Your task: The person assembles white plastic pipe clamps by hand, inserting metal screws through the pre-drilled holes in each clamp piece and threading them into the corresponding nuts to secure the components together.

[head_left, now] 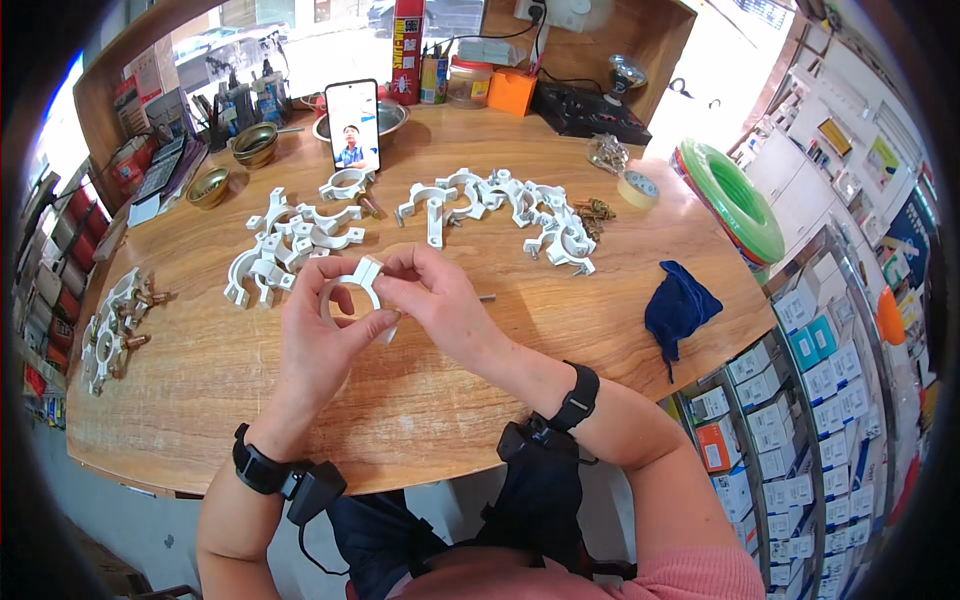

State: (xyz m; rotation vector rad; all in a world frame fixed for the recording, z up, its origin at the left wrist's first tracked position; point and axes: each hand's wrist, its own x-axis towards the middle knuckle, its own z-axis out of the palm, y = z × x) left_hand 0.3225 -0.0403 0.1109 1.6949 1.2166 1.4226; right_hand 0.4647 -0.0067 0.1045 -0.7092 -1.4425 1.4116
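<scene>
In front of me, above the near middle of the table, both my hands are closed on a white pipe clamp. My left hand grips its ring from the left, thumb across the lower side. The fingers of my right hand pinch its right side by the bolt lug. Part of the ring is hidden behind the fingers. A thin metal screw pokes out beside my right hand. Loose white clamp halves lie just beyond my left hand, and more clamp pieces with screws lie farther back.
Clamps with brass-coloured bolts sit at the left edge. Small bolts, a tape roll and a dark blue pouch are on the right. A phone leans on a metal bowl. A green hose coil stands off the right edge.
</scene>
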